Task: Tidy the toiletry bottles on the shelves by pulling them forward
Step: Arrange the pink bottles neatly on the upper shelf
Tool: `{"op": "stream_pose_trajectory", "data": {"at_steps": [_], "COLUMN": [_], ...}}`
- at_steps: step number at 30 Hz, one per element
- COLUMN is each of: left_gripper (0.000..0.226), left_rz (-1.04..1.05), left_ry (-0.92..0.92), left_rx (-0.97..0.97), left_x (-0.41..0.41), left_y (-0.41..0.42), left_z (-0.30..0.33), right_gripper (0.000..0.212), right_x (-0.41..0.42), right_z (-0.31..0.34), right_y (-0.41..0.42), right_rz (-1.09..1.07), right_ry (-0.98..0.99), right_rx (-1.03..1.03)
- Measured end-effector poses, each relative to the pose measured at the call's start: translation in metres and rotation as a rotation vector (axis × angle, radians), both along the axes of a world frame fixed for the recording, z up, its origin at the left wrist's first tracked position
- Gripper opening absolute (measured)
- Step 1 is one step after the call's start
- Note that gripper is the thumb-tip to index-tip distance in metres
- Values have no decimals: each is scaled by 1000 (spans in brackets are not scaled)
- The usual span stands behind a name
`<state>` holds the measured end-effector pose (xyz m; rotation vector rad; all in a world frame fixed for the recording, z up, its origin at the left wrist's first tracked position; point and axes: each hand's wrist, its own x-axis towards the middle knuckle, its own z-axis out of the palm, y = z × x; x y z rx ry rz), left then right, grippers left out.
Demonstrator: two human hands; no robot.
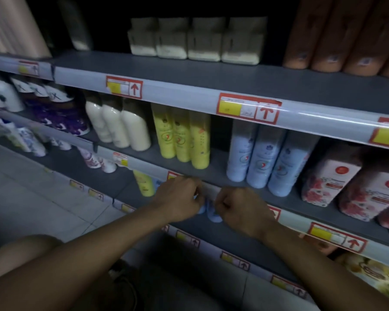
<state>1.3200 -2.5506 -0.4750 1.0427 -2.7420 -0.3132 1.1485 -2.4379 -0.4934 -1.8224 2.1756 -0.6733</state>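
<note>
Your left hand (177, 198) and your right hand (238, 209) sit close together at the front lip of the lower grey metal shelf (189, 225), both with fingers curled inward. Between them shows a pair of pale blue plastic bottles (209, 212), smooth and rounded, mostly hidden behind your knuckles. Each hand appears to be wrapped round one of them, though the actual grip is covered by the backs of your hands.

On the middle grey shelf (218, 169) above, three tall yellow plastic bottles (182, 135) stand upright, touching side by side. Right of them, across a dark gap, are three pale blue rounded bottles (263, 158) with printed labels. To the left stand three cream-white glossy bottles (117, 124) with dark caps. At the far right, white boxy packs with red floral print (332, 178) are partly cut off by the frame edge.

The clear plastic price rail (189, 99) on the upper shelf carries red-and-yellow tags with arrows; their print is too blurred to read. Another yellow bottle (144, 182) stands on the lower shelf just left of your left hand, its top hidden by the rail above it. The whole picture is dim and soft with motion.
</note>
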Motion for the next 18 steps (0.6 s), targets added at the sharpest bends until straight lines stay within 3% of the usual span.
{"op": "stream_pose_trajectory", "data": {"at_steps": [3, 8, 12, 15, 18], "left_gripper": [18, 20, 20, 29, 22], "left_rz": [-44, -42, 20, -24, -83], "left_ry": [-74, -107, -24, -55, -77], "left_rx": [-40, -35, 112, 78, 36], "left_x": [16, 33, 40, 44, 51], "left_y": [-18, -58, -96, -119, -135], "left_z": [6, 11, -8, -8, -3], "right_gripper": [44, 3, 9, 12, 16], "right_x": [6, 12, 22, 37, 55], "right_z": [-4, -14, -21, -21, -19], "right_y": [-8, -37, -69, -98, -118], "right_rz": [-12, -9, 23, 49, 45], "right_ry": [-18, -64, -129, -121, -122], "right_rx": [-48, -108, -110, -87, -58]}}
